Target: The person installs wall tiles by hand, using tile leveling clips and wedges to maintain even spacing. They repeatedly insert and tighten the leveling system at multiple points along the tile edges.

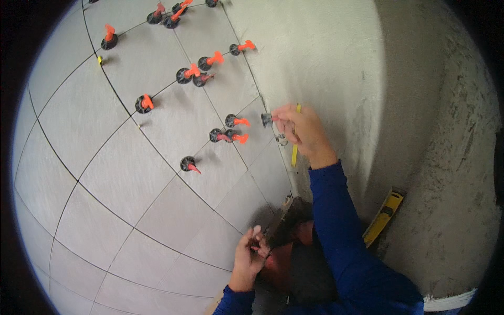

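Right hand: mine, pinching one dark round cap at the edge of the grey tiles. Left hand: apart, lower, fingers curled; contents, I cannot tell. Step, I judge: seating the cap; next calls for a steady twist.

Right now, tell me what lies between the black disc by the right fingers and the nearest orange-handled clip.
In the head view, only bare grey tile separates the black disc and clip.
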Demonstrator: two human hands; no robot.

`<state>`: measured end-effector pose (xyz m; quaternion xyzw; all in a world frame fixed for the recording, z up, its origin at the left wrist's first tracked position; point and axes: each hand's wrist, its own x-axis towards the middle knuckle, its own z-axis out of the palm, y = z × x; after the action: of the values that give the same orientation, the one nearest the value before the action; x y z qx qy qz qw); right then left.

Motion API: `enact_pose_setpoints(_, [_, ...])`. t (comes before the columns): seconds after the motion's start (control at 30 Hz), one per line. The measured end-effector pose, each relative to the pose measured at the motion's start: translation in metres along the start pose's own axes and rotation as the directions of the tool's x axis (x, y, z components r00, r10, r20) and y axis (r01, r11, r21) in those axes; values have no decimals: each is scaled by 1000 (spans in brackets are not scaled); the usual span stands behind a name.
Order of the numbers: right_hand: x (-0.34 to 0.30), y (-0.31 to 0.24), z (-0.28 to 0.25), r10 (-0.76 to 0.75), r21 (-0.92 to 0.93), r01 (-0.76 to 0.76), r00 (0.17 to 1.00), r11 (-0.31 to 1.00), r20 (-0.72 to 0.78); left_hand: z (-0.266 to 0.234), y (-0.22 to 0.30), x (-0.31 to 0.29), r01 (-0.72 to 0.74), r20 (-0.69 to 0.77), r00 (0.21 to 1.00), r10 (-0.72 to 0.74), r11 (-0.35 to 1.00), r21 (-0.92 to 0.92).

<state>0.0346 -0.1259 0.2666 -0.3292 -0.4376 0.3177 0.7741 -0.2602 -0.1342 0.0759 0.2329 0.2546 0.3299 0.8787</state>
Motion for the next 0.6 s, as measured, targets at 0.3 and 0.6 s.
enact_pose_setpoints(0.3, [-96, 47, 70, 336, -587, 28, 797, 809, 501, 42, 31, -24, -118, 38, 992, 123, 986, -119])
enact_pose_setpoints(0.6, [-171, 110, 101, 630, -663, -175, 553, 728, 546, -142, -47, -182, -388, -239, 921, 307, 774, -500])
